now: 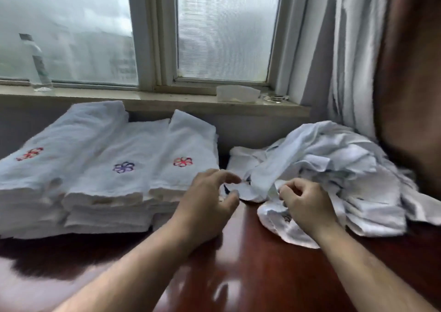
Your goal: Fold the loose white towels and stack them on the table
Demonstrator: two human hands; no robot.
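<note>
Right hand pinches loose towel on glossy red-brown table beneath window.

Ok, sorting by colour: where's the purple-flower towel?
In the head view, left on the table, the purple-flower towel tops the middle folded stack, between the left red-flower towel and right red-flower towel.

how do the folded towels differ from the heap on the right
The folded stacks lie flat and squared, three side by side; the loose heap is crumpled. Each of the folded stacks shows a stitched flower on top; the loose heap shows almost none. The right hand grips the loose heap; no hand holds the folded stacks. Both are white towels on the wooden table.
</note>
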